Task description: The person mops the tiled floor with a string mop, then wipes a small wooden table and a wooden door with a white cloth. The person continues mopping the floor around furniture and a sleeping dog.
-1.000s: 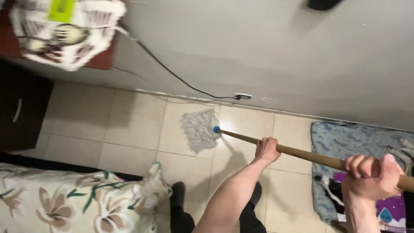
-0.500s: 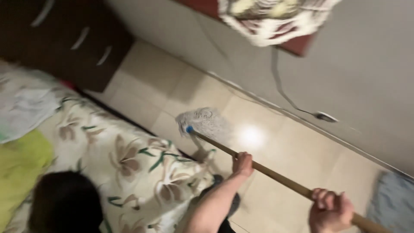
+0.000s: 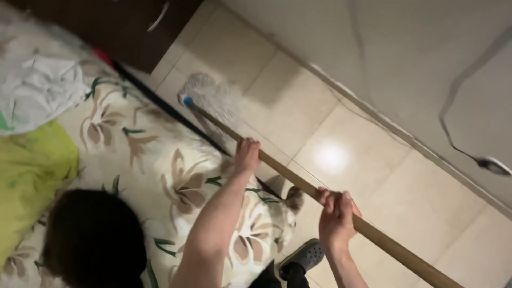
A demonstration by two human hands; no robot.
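The stiff wooden mop handle (image 3: 298,184) is gripped by both closed hands, left hand (image 3: 247,154) nearer the soft, limp, likely damp-heavy mop head (image 3: 210,96) on the tiled floor (image 3: 341,160) by the bed edge (image 3: 176,120), right hand (image 3: 336,213) further up the handle.

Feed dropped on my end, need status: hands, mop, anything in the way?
Left hand and right hand: both shut on the mop handle. Mop head on floor tiles beside the flowered bedspread. Dark drawer cabinet just beyond it.
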